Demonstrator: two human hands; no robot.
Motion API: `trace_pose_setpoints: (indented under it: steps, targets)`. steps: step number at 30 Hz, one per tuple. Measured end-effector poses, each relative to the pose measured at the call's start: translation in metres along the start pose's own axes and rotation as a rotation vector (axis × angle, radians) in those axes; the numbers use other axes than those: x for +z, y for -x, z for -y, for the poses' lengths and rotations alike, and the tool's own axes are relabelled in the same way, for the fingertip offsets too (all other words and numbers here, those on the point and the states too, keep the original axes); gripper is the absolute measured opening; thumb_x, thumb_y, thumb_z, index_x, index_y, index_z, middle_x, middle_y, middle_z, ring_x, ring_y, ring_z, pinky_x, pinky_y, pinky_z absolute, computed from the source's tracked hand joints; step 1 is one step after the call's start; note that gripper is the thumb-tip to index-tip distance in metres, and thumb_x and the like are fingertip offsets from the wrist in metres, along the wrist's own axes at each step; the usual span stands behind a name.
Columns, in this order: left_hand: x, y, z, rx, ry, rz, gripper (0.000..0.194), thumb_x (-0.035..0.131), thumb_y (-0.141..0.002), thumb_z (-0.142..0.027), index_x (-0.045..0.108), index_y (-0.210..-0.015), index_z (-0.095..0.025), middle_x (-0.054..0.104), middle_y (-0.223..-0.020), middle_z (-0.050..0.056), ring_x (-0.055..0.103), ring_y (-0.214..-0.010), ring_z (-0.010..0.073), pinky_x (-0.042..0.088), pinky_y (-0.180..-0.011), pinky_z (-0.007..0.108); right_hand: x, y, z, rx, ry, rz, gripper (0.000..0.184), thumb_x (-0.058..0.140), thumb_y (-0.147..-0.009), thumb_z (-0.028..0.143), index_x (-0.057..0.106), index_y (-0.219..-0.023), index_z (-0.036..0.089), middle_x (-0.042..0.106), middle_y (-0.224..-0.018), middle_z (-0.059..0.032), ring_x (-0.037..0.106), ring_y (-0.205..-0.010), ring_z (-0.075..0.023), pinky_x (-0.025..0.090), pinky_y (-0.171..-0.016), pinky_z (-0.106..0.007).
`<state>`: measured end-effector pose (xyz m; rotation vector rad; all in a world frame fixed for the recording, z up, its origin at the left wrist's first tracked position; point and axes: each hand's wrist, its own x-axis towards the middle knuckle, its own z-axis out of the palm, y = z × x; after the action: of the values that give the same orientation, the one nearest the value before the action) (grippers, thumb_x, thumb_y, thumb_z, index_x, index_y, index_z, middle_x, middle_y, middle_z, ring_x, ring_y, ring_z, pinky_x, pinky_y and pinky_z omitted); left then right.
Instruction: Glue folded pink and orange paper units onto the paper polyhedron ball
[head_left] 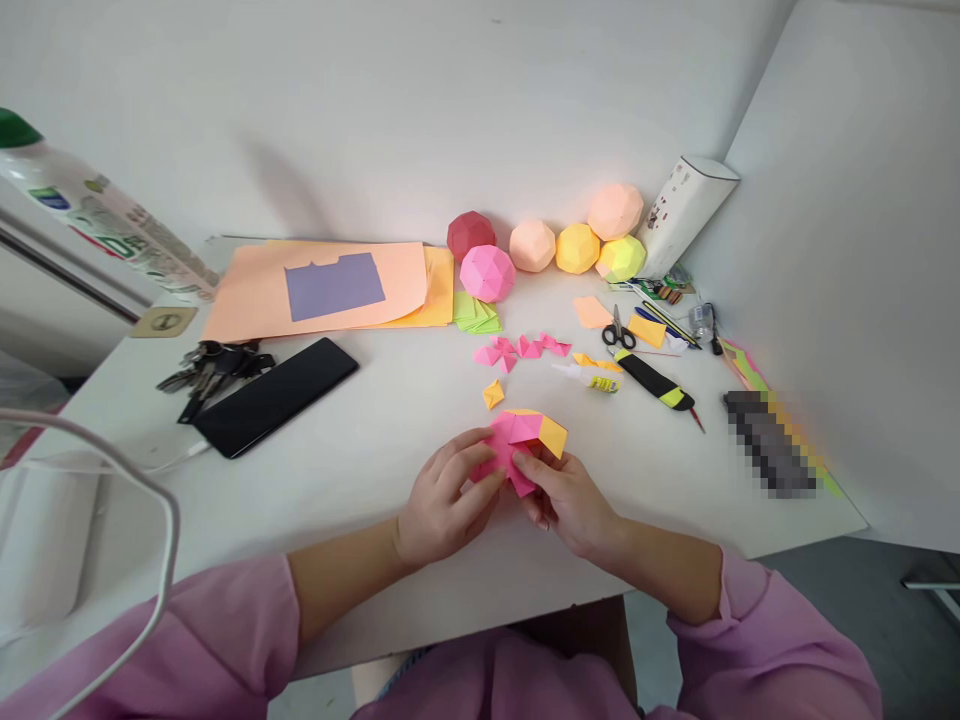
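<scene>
A partly built pink and yellow folded-paper ball [517,430] is held between both hands above the near part of the table. My left hand [454,495] grips its left side, fingers bent over the pink paper. On the other side, my right hand [574,500] pinches the lower pink flaps with the thumb in front; its other fingers are partly hidden behind the paper. Just beyond the ball lies a small folded yellow paper piece [493,394]. Several folded pink paper pieces [517,350] rest farther back, beside a glue tube [596,377].
Finished paper balls [532,246] stand along the wall. Scissors [618,332] and a black-and-yellow cutter [651,379] lie at right. Left are a phone [276,397], keys [214,370], orange paper sheets [251,290] and a spray can [112,215]. A white cable [169,520] loops at the near left.
</scene>
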<state>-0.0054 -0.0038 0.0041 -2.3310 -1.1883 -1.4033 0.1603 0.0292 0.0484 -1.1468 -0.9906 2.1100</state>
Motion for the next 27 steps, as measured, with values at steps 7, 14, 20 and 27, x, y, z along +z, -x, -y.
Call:
trace_pose_setpoints:
  steps: [7, 14, 20, 27]
  targets:
    - [-0.004, -0.003, 0.001, -0.020, 0.261, 0.039, 0.045, 0.054, -0.087, -0.046, 0.049, -0.121, -0.017, 0.048, -0.123, 0.019, 0.046, -0.124, 0.0404, 0.048, -0.090, 0.061, -0.006, -0.002, 0.015, 0.020, 0.057, -0.016, 0.029, 0.072, -0.070, 0.031, 0.049, -0.061, 0.017, 0.040, -0.047, 0.0082, 0.032, -0.042, -0.0045, 0.022, -0.041, -0.021]
    - [0.001, -0.001, 0.016, -0.337, 0.776, 0.266, 0.069, 0.054, -0.091, -0.039, 0.019, -0.149, -0.026, 0.013, -0.157, 0.017, 0.013, -0.146, 0.0339, 0.022, -0.114, 0.060, -0.016, 0.001, 0.035, 0.156, 0.156, 0.184, 0.021, 0.069, -0.066, 0.024, 0.049, -0.063, 0.017, 0.043, -0.043, 0.0092, 0.032, -0.036, -0.0036, 0.018, -0.036, -0.018]
    - [0.002, -0.003, 0.014, -0.526, 1.228, 0.436, 0.098, 0.072, -0.074, -0.052, 0.017, -0.151, -0.025, 0.022, -0.155, 0.018, 0.031, -0.138, 0.0382, 0.033, -0.110, 0.056, -0.019, 0.004, 0.038, 0.221, 0.291, 0.388, 0.018, 0.069, -0.065, 0.025, 0.057, -0.073, 0.015, 0.049, -0.047, 0.0074, 0.038, -0.036, -0.0045, 0.024, -0.033, -0.016]
    - [0.002, 0.000, 0.005, -0.596, 1.438, 0.447, 0.088, 0.078, -0.071, -0.046, 0.028, -0.143, -0.034, 0.039, -0.138, 0.013, 0.051, -0.121, 0.0339, 0.047, -0.094, 0.051, -0.027, 0.007, 0.045, 0.183, 0.385, 0.458, 0.024, 0.072, -0.072, 0.030, 0.059, -0.082, 0.013, 0.055, -0.061, 0.0040, 0.047, -0.048, -0.0056, 0.037, -0.045, -0.018]
